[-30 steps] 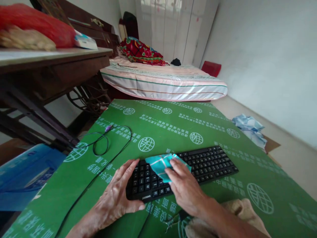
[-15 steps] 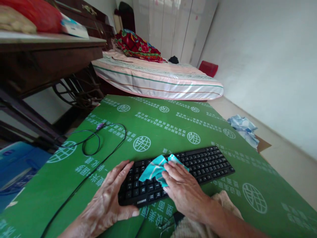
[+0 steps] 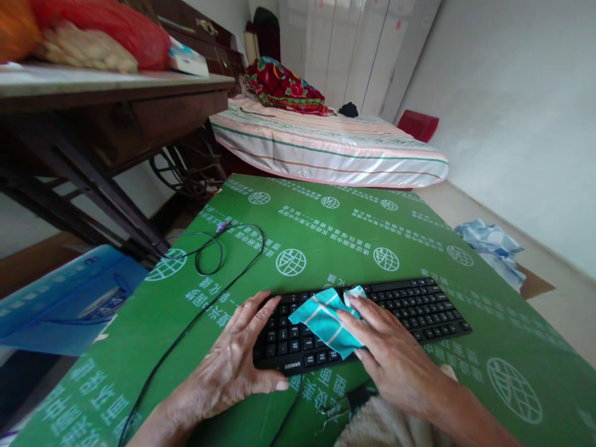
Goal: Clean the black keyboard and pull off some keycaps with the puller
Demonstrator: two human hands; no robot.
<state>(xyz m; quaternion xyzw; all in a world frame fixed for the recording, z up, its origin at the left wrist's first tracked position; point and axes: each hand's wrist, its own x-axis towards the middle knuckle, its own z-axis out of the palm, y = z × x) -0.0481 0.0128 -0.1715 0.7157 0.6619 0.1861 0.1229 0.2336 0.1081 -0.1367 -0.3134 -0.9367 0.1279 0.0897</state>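
Observation:
A black keyboard (image 3: 419, 304) lies at a slant on the green printed board, its lettered edge toward me. My left hand (image 3: 237, 354) grips its left end, fingers at the far corner and thumb along the near edge. Under the fingers of my right hand (image 3: 391, 347), a turquoise cloth (image 3: 328, 320) with white stripes is pressed against the keys. The cloth covers part of the keyboard's middle, and the right hand hides more keys. Beneath my right wrist is a beige fuzzy cloth (image 3: 382, 425) with a dark clip-like piece (image 3: 361, 397) beside it, partly hidden.
A black cable (image 3: 186, 332) loops across the left of the green board (image 3: 344, 236), with a purple plug (image 3: 222, 227). The sewing-machine table (image 3: 116, 93) stands left, above a blue bag (image 3: 79, 304). A bed (image 3: 326, 146) is beyond, and crumpled blue-white material (image 3: 488, 242) lies right.
The view has turned left, so everything sits farther right in the picture. The turquoise cloth is spread flatter under my right hand. My left hand keeps its hold on the keyboard's end.

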